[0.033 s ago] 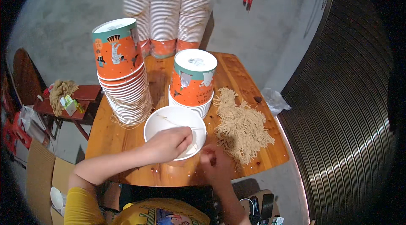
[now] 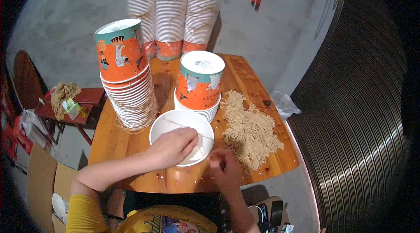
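Note:
A white-lined paper tub (image 2: 158, 137) stands mouth-up in front of me on the wooden table. My left hand (image 2: 174, 146) reaches inside it, thumb and fingers pinched on a thin beige cord (image 2: 174, 121). Parts of the cord cross the tub's inside. Just outside the tub's right rim is my right hand (image 2: 225, 167), its fingers curled together; what they grip is hidden. Beside that hand lies a heap of cut beige cords (image 2: 251, 134). Behind the tub rises a short upside-down stack of orange and green tubs (image 2: 199, 88).
At the left stands a taller stack of tubs (image 2: 122, 58) with cords hanging along its rims. Plastic-wrapped tub stacks (image 2: 170, 18) stand at the back against the wall. A red-brown bench (image 2: 89, 97) is off to the left, and a ribbed shutter (image 2: 358, 136) to the right.
My right hand has shifted slightly up and to the right. The cord inside the tub lies straighter, and the tub has moved barely. My left hand stays nearly in place.

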Motion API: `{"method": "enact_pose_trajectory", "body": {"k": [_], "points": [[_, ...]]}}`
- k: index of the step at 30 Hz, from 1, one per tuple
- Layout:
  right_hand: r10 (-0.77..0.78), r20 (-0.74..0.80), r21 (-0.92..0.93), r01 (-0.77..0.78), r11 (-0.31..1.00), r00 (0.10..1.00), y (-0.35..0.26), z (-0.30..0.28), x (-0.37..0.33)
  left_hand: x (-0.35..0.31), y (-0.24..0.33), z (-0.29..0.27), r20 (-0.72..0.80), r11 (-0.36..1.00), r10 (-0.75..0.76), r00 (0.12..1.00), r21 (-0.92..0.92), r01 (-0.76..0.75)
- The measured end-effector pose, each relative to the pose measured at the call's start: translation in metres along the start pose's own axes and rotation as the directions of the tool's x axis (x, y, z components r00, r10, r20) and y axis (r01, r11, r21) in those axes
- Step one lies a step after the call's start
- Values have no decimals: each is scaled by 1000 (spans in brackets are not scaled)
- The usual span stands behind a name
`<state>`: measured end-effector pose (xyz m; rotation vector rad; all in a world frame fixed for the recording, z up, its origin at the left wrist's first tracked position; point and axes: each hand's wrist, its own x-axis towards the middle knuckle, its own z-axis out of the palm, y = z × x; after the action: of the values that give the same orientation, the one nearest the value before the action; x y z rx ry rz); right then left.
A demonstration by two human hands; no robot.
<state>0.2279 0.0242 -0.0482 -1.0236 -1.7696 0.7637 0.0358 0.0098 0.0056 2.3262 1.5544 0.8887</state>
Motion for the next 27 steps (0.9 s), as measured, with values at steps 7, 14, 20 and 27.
{"method": "enact_pose_trajectory", "body": {"k": [7,14,20,27], "points": [[4,176,26,-8,1000,984,-14,0,26,2,4,-6,-69,987,78,995,-133,-87],[86,233,72,-106,992,969,-2,5,32,5,-8,7,382,419,-172,908,-806,418],[210,198,363,-271,892,957,12,13,35,8,-16,25,477,176,-190,858,-843,508],[289,235,440,-367,820,928,-2,-2,53,7,-12,24,510,289,-161,845,-794,534]]}}
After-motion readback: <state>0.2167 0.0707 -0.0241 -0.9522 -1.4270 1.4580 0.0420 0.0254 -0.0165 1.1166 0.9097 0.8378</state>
